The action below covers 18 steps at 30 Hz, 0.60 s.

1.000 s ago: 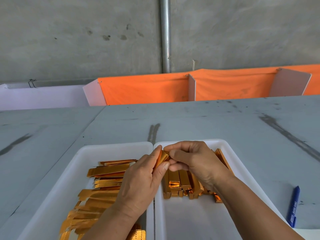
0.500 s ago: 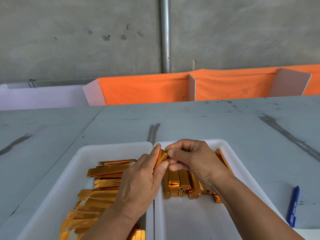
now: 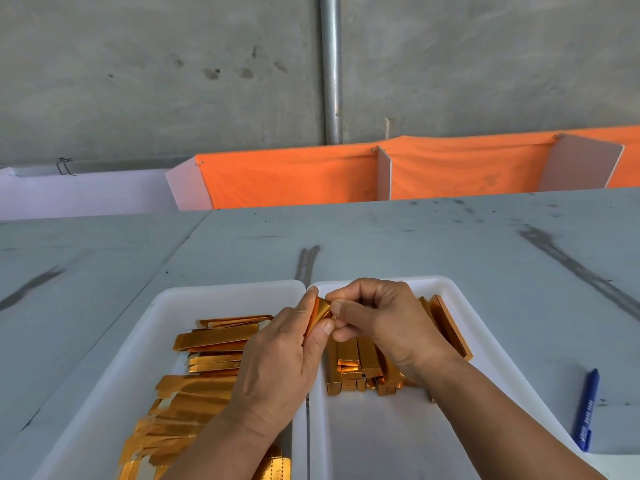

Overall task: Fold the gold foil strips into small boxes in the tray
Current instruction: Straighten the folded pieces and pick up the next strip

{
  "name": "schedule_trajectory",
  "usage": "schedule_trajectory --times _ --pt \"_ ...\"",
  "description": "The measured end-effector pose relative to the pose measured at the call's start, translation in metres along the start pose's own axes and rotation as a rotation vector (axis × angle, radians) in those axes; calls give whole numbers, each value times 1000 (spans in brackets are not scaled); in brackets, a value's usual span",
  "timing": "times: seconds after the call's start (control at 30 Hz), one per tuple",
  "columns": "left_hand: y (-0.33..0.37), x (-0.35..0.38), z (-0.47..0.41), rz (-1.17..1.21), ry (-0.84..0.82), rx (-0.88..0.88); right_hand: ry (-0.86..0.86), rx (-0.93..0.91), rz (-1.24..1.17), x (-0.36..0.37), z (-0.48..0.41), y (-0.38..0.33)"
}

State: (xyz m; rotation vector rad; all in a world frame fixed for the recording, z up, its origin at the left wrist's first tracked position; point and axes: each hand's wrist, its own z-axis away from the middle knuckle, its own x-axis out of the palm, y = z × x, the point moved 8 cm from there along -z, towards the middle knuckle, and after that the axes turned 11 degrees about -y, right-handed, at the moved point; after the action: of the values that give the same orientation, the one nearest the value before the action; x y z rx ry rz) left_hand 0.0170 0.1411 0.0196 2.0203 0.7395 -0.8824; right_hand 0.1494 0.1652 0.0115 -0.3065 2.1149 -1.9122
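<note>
Now | left tray (image 3: 145, 344): flat foil strips (image 3: 214, 336) | right tray (image 3: 381, 441): folded boxes (image 3: 350, 355)

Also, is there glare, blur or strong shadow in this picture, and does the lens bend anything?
Head view: soft, even light, shadows faint; glare patches on the flat strips in the left tray; the foil piece pinched by the left hand and right hand is sharp, no motion blur; the far edge of the table slopes and bows slightly, probably wide-angle distortion.
</note>
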Motion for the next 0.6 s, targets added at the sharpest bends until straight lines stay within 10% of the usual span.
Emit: schedule_trajectory --times 0.6 --pt "-11 4 -5 -5 -5 -43 76 50 51 0 -5 11"
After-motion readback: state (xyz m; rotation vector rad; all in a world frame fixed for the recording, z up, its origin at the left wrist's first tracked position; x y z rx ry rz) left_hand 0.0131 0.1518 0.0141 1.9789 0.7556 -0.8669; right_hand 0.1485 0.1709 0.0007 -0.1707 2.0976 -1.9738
